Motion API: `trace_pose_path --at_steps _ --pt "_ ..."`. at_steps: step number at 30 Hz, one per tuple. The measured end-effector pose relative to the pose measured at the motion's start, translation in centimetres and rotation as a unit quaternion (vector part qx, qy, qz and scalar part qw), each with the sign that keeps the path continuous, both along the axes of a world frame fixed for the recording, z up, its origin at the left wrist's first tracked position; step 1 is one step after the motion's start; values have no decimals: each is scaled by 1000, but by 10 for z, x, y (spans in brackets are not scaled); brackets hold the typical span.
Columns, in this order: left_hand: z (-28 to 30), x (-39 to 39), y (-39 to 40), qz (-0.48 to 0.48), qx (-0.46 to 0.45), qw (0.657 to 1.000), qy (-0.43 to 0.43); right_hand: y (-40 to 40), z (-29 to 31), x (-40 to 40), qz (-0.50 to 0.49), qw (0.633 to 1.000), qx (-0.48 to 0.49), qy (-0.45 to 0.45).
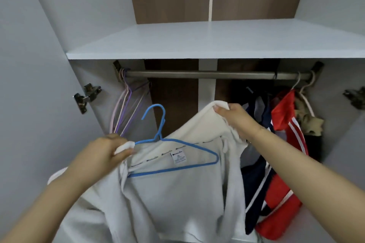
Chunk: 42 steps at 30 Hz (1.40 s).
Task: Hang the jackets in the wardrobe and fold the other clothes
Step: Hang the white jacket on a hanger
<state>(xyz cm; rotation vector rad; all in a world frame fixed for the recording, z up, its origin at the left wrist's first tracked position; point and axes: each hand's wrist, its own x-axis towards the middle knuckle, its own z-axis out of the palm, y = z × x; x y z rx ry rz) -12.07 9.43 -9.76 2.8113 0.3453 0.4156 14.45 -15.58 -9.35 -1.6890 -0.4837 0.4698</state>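
**White jacket half-mounted on blue hanger**

Centre frame: white jacket (177,193) draped against blue hanger (173,156), below the rail (207,74). Advised: seat the right shoulder fully over the hanger arm before lifting the hook to the rail. Left hand (104,154) pinching collar and hanger end together. Right hand (235,118) clenched on raised fabric, upper centre-right.

The jacket (177,199) is running off the bottom edge, its hem unseen. The blue hanger's (173,156) left arm is disappearing under cloth and the left hand (106,154). The label's (178,157) print is reading too small to make out. Both forearms are leaving the frame below. The dark garment (256,183) is hiding partly behind the jacket and the red one (284,163).
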Motion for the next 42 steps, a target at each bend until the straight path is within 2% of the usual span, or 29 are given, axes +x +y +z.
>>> trace_pose_path --at_steps 5,8,9,10,11,13,14,18,23,26,31,36,42 --pt "-14 26 -35 47 47 995 -69 -7 17 -15 -10 999 -38 -17" --pt "-11 34 -46 29 26 990 -139 -12 26 -22 114 987 27 107" --pt "-7 35 -48 27 13 985 -167 -17 25 -21 145 983 39 103" --pt "-3 36 -48 24 3 981 -193 -22 22 -20 161 986 16 38" --pt "1 37 -46 19 -3 976 -215 -28 20 -20 146 984 -56 -89" --pt "13 38 -44 3 -9 969 -248 -39 9 -17 95 922 -195 -321" --pt "19 39 -44 -6 -6 965 -261 -42 4 -18 87 894 -217 -383" --pt "50 43 -43 -20 13 958 -286 -48 18 -27 17 824 -202 -529" --pt "112 58 -35 -52 42 946 -317 -40 86 -46 -70 744 -141 -650" --pt "156 78 -34 -50 69 939 -334 -27 139 -53 -102 707 -149 -683" --pt "231 128 -13 -54 120 919 -372 -17 216 -28 -200 673 -170 -692" --pt "289 199 15 -43 124 923 -362 -12 285 27 -298 666 -224 -646" --pt "343 288 39 -21 122 910 -395 16 353 115 -328 614 -231 -680"
